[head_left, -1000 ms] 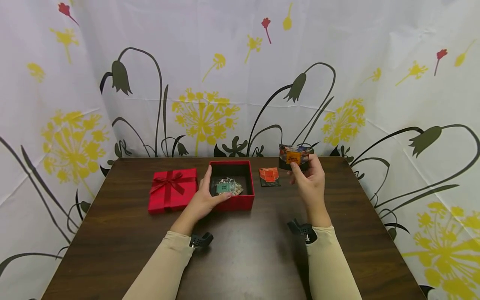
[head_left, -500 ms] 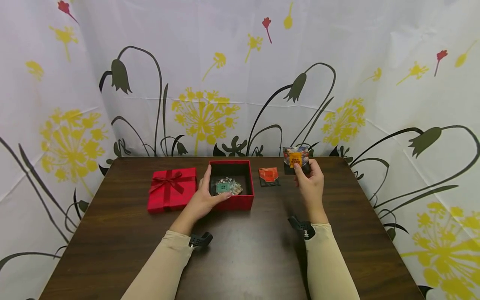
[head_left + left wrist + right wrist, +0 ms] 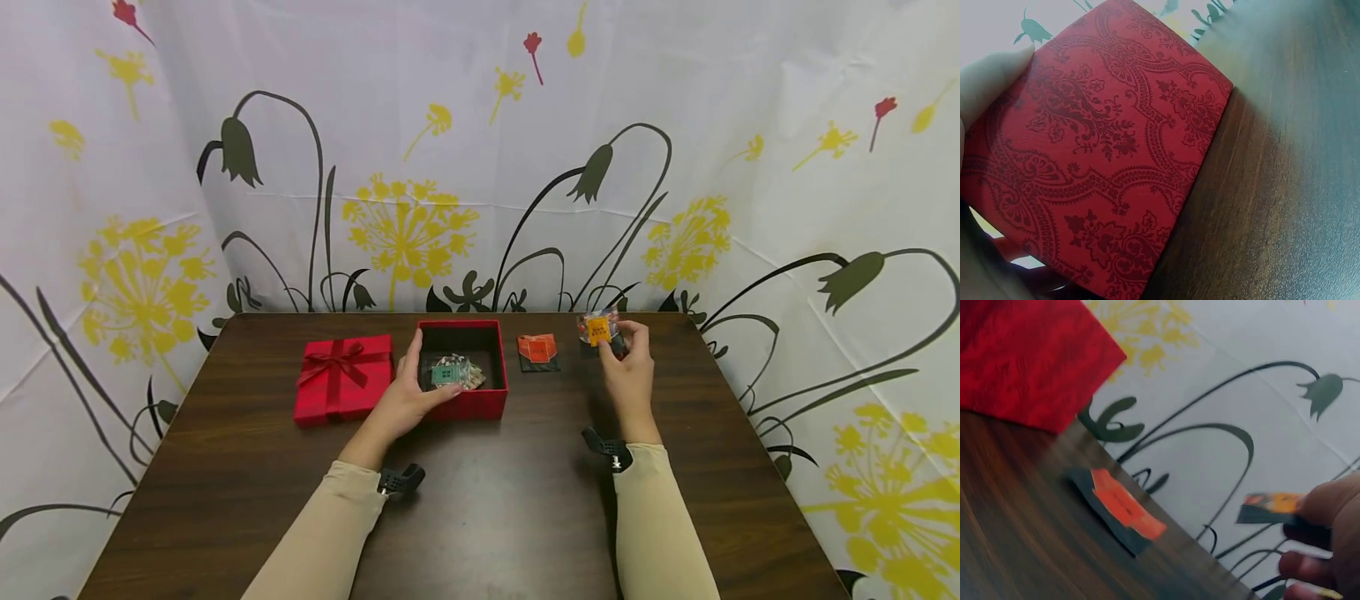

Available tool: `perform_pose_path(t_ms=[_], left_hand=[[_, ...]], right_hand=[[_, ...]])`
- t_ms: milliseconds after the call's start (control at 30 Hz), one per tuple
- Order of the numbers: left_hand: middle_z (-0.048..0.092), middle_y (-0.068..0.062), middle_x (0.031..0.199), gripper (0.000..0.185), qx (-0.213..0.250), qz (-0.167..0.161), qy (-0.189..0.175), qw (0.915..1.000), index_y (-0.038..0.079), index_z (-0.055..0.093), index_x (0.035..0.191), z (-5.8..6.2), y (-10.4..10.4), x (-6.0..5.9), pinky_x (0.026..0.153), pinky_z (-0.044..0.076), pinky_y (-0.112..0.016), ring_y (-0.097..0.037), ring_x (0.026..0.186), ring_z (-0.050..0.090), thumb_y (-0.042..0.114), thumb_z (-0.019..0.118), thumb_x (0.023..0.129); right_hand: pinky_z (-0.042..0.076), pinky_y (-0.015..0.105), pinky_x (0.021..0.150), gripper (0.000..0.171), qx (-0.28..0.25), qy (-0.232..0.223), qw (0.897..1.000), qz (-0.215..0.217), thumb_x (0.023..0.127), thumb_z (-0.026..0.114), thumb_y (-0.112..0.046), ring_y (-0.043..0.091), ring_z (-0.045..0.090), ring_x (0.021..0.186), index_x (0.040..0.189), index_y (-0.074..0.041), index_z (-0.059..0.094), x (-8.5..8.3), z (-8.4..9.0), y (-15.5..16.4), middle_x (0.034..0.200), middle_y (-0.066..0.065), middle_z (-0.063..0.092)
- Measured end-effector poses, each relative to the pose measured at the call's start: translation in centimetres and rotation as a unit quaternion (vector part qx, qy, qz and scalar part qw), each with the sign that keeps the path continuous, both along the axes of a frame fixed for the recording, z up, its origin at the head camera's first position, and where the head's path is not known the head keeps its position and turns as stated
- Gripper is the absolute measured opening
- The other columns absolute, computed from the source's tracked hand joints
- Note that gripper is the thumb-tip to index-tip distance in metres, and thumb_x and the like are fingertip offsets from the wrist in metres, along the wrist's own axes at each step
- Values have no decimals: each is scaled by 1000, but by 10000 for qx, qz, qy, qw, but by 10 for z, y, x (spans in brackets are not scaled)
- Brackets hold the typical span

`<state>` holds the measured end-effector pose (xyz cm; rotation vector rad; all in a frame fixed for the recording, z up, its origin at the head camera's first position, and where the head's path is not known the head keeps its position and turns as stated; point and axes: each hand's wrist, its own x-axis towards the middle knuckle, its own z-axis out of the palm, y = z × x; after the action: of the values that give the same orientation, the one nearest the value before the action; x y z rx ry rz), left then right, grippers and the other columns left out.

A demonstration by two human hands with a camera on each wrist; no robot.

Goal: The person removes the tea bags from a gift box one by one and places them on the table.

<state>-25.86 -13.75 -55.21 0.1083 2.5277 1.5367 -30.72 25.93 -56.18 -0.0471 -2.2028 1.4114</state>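
Right hand (image 3: pixel 628 367) pinches a small orange-labelled packet (image 3: pixel 597 328) just above the far right of the table (image 3: pixel 487 500), near the back edge and the flowered curtain (image 3: pixel 480 167). Left hand (image 3: pixel 408 396) curls round the near-left corner of the open red box (image 3: pixel 465 367), thumb on the left wall, fingers over the front rim. Another orange packet (image 3: pixel 538 350) lies between box and right hand, apart from both. The ribboned red lid (image 3: pixel 343 377) sits just left of the box. Bare wood spreads toward the person
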Motion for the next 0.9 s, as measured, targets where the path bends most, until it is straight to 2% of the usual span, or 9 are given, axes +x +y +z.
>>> perform_pose_path(t_ms=[100, 233, 467, 700, 900], left_hand=[[7, -13, 183, 126, 2, 0, -2, 10000, 45, -8, 174, 0, 0, 0, 125, 29, -78, -49, 164, 24, 66, 82, 88], [7, -13, 184, 125, -5, -10, -2, 10000, 47, -9, 174, 0, 0, 0, 125, 29, -78, -49, 164, 24, 65, 81, 88], [6, -12, 184, 126, 14, 15, 8, 10000, 46, -9, 174, 0, 0, 0, 125, 29, -78, -50, 164, 23, 66, 81, 88], [10, -12, 183, 127, 15, 25, 6, 10000, 43, -7, 175, -1, 1, 0, 125, 30, -77, -46, 164, 23, 66, 81, 87], [11, -12, 182, 126, 34, 34, 51, 10000, 44, -7, 175, -1, 1, 0, 125, 30, -77, -47, 164, 24, 64, 82, 88]], right_hand=[[59, 35, 82, 31, 550, -317, 9977, -230, 102, 77, -16, 29, 73, 100, 129, -8, 67, -1, -5, 6, 121, 22, 78], [57, 53, 101, 25, 746, -763, 9939, -292, 101, 76, -15, 40, 72, 120, 125, -6, 72, -2, -10, 13, 130, 22, 76], [54, 58, 106, 27, 858, -1263, 9881, -207, 103, 74, -21, 44, 68, 126, 126, -7, 73, -4, -15, 21, 134, 23, 74], [45, 63, 117, 33, 1457, -2145, 9656, 167, 105, 70, -26, 49, 61, 137, 134, -10, 71, -6, -23, 28, 148, 24, 67], [43, 67, 117, 36, 1949, -2145, 9561, 432, 105, 70, -23, 57, 58, 133, 137, -7, 71, -7, -29, 27, 147, 30, 65]])
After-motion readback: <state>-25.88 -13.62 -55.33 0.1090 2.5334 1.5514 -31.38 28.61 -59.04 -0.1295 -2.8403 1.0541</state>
